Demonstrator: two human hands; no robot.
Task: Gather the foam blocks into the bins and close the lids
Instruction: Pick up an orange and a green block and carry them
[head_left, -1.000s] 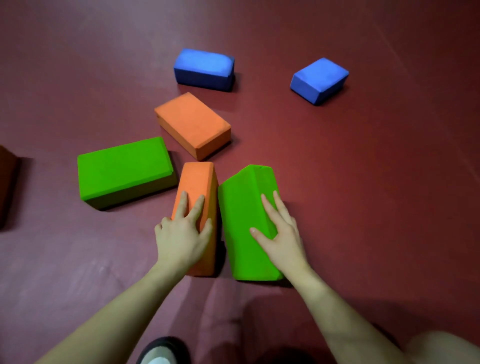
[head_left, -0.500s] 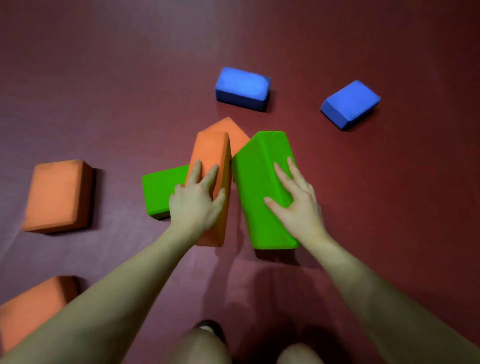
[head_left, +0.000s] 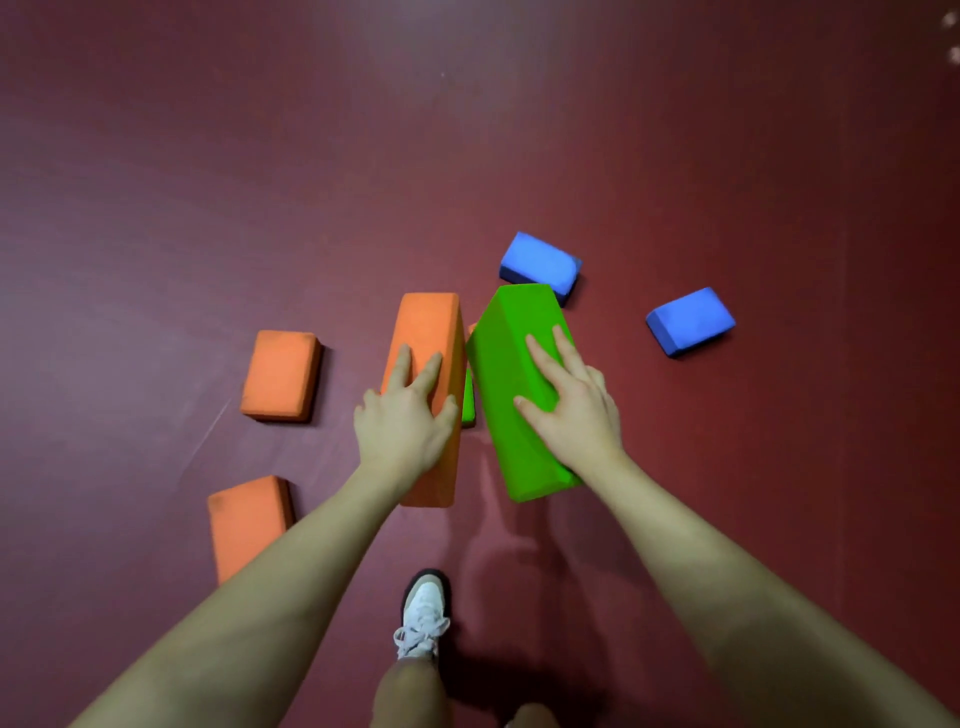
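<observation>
Orange blocks (head_left: 280, 375), green block (head_left: 514, 384), blue blocks (head_left: 691, 320), dark red floor (head_left: 208, 156), white shoe (head_left: 423, 618).

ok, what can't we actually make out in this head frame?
- Bins and lids: none in the head view.
- Green block and an orange sliver in the gap: mostly hidden by the held orange block and held green block.
- Lower orange block: near end covered by the left forearm.
- Underside grip of left hand and right hand: hidden by the blocks.

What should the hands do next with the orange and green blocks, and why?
Probably keep carrying them and look around for a bin. The left hand grips the orange block, the right hand grips the green block, both lifted, and no bin is in view.
</observation>
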